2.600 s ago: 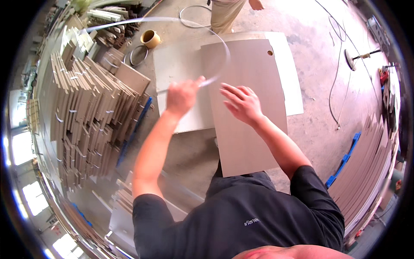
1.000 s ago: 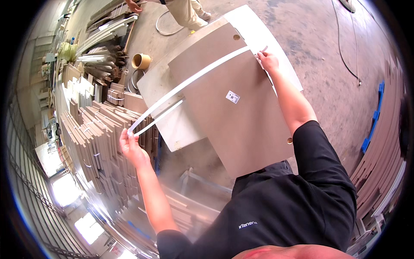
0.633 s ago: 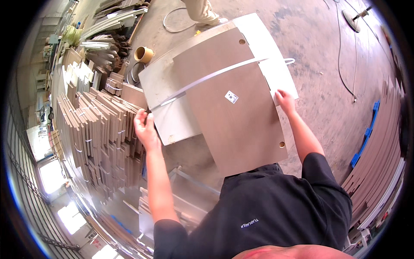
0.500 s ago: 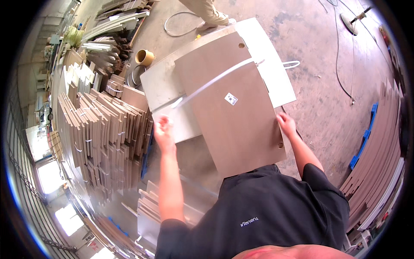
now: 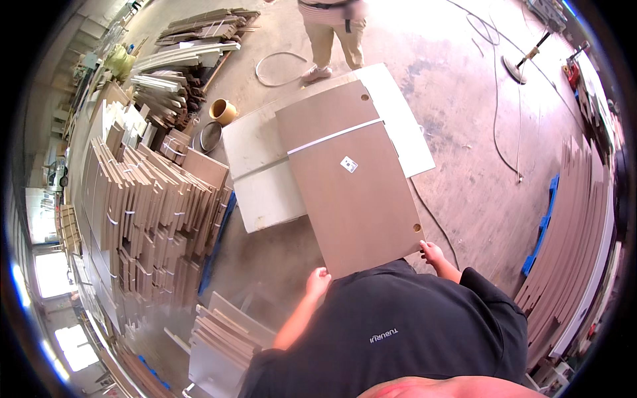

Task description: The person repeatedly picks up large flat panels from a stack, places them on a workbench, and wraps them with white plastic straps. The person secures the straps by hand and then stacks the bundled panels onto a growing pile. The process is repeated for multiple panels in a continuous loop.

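Observation:
A brown panel (image 5: pixel 361 199) with a white label and two round holes along its right side lies before me, its near end against my black shirt. A white strap (image 5: pixel 335 137) crosses its far part, flat and straight. At the near left corner my left hand (image 5: pixel 319 282) is closed, its fingers curled on the panel's edge. My right hand (image 5: pixel 432 253) grips the right edge close to the near hole, thumb near the top face. Both hands' undersides are hidden. Beneath the panel, a large whitish sheet (image 5: pixel 260 199) sticks out on both sides.
Strapped brown boards (image 5: pixel 156 219) are stacked on my left, with more panels (image 5: pixel 222 331) near my left elbow. Long brown boards (image 5: pixel 564 245) lie on the right by a blue pallet (image 5: pixel 541 225). A person (image 5: pixel 334 33) stands beyond the sheet. Cables (image 5: pixel 497 126) trail over the floor.
Both hands have moved nearer to my body along the panel; the left has come onto its corner. The strap's loose loop at the right no longer shows. More of the person is visible.

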`<state>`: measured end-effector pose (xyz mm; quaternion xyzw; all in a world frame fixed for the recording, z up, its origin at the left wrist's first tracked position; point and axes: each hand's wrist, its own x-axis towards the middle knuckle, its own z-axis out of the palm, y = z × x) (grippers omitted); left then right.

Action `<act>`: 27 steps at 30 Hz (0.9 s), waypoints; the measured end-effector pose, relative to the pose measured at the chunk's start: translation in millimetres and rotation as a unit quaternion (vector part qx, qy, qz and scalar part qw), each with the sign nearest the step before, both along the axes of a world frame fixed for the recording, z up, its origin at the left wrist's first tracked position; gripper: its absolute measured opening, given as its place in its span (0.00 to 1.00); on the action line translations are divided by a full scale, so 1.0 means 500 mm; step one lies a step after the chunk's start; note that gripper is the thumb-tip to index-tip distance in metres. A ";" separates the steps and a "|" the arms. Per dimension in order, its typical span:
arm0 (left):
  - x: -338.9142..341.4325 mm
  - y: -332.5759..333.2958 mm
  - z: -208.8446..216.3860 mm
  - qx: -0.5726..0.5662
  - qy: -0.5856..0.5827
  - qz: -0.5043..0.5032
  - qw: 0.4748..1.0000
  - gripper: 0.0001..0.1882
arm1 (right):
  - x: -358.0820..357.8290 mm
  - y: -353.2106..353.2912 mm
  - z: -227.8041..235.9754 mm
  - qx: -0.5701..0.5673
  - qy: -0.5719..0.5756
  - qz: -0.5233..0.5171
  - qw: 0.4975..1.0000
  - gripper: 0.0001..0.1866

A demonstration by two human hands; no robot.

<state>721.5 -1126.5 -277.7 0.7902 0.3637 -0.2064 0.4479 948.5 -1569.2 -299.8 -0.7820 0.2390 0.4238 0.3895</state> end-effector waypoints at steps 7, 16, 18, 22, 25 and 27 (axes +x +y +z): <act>-0.051 0.052 -0.005 -0.100 0.057 -0.002 0.993 0.22 | 0.000 0.012 0.050 0.016 -0.022 0.019 0.999 0.26; 0.012 0.066 -0.014 -0.074 0.074 -0.128 0.986 0.27 | -0.044 -0.023 0.089 0.038 -0.040 0.016 0.998 0.19; 0.009 0.050 -0.075 -0.030 0.038 -0.137 0.989 0.31 | -0.054 -0.033 0.102 0.050 -0.017 0.008 0.999 0.18; 0.027 0.009 -0.046 -0.053 0.084 -0.092 0.991 0.37 | -0.094 -0.023 0.141 0.000 -0.034 0.059 0.998 0.20; 0.021 0.005 -0.065 -0.068 0.064 -0.067 0.993 0.36 | -0.123 -0.011 0.159 -0.089 -0.094 0.145 0.981 0.26; 0.025 -0.004 0.009 -0.118 0.059 -0.036 0.991 0.34 | -0.129 -0.002 0.130 -0.081 -0.101 0.127 0.983 0.25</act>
